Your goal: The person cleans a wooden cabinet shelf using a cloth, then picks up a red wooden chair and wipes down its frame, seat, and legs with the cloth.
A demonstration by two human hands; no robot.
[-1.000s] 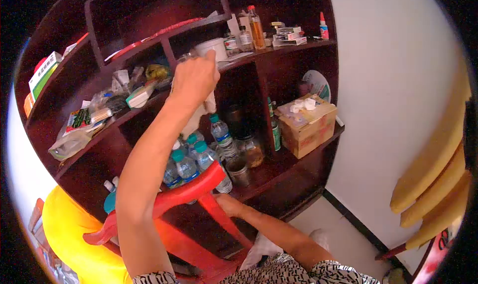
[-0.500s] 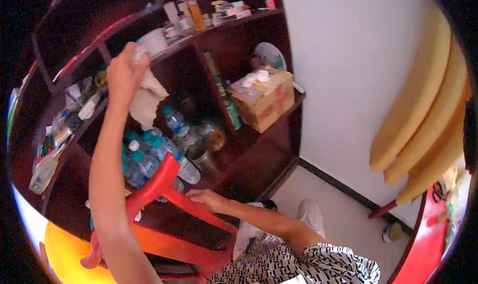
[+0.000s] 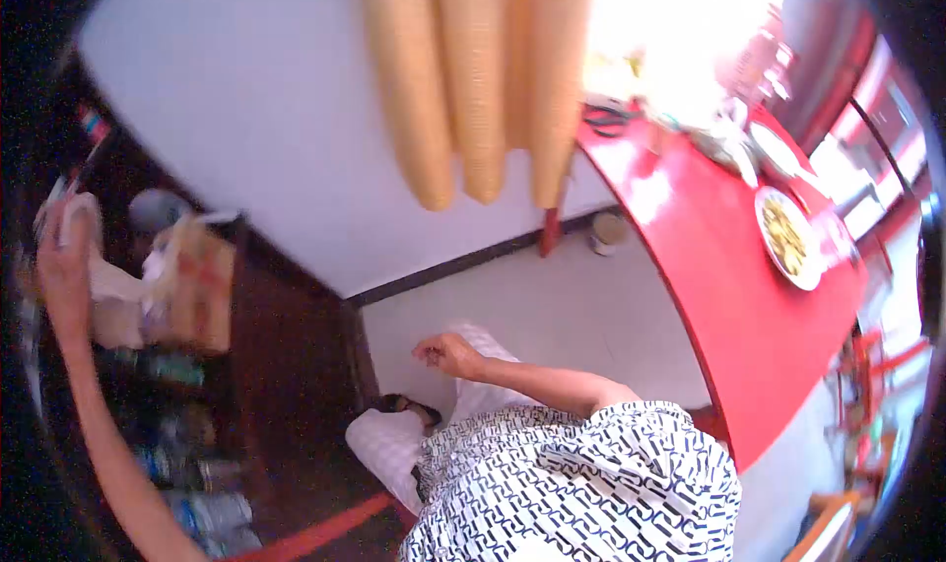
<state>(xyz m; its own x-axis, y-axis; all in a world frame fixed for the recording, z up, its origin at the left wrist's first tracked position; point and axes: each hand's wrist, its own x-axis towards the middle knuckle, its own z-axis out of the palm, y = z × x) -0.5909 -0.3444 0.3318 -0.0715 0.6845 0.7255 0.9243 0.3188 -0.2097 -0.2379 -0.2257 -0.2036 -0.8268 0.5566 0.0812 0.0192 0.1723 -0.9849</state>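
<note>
While the left hand (image 3: 65,242) grips a limp, pale beige cloth (image 3: 116,291) by its upper part, fingers closed though blurred, the right hand (image 3: 450,355) hangs away from the dark red wooden shelf unit (image 3: 286,355); its fingers look curled, but whether fully closed, cannot tell. Cloth at the unit's front edge, just beside a brown cardboard box (image 3: 205,291); contact unclear. Clear plastic bottles (image 3: 212,511) stand on the unit, smeared by motion. Progress: work judged under way, cloth not yet put down. Share done or left: cannot tell.
</note>
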